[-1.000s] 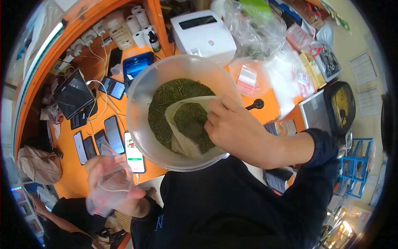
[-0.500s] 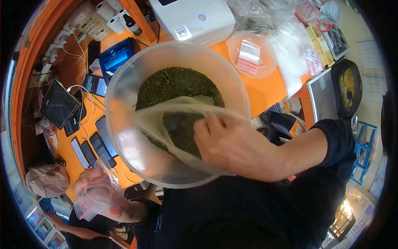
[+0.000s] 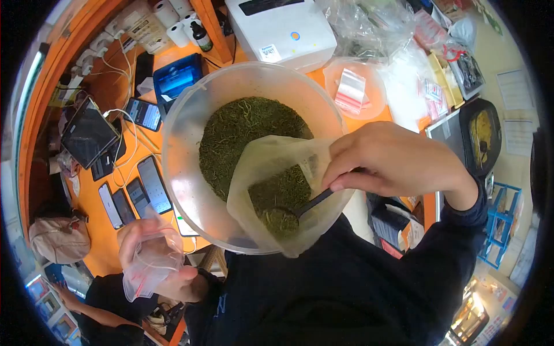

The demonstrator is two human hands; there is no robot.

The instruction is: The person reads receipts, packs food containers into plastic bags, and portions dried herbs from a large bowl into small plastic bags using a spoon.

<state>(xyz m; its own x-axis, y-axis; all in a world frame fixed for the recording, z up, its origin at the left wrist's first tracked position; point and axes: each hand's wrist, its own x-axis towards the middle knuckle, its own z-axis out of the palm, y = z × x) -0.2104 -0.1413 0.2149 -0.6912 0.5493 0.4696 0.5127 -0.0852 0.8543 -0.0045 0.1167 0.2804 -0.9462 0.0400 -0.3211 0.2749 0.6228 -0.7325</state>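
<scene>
My right hand (image 3: 392, 158) is closed round the handle of a dark spoon (image 3: 316, 200), whose bowl carries crumbled dried green plant matter. The spoon is inside the mouth of a large translucent plastic bag (image 3: 245, 173), which holds more of the green stuff. That bag rests in a big clear round tub (image 3: 183, 173), where loose green plant matter (image 3: 248, 124) with pale stringy bits also lies. Left of the tub, my left hand (image 3: 131, 235) grips a small clear zip bag (image 3: 153, 262) with pink-red edging. Its mouth seems spread apart.
Several phones (image 3: 153, 179) and cables lie on the orange table (image 3: 95, 245) at left. Behind the tub stands a white printer (image 3: 283, 34). A round lid (image 3: 369, 75) with small zip bags (image 3: 351, 89) is at its right. Another person's arm (image 3: 86, 308) shows at lower left.
My right hand has risen and moved right, bringing the spoon with green stuff into sight. The large bag's mouth has opened wider. My left hand has shifted slightly right with the zip bag.
</scene>
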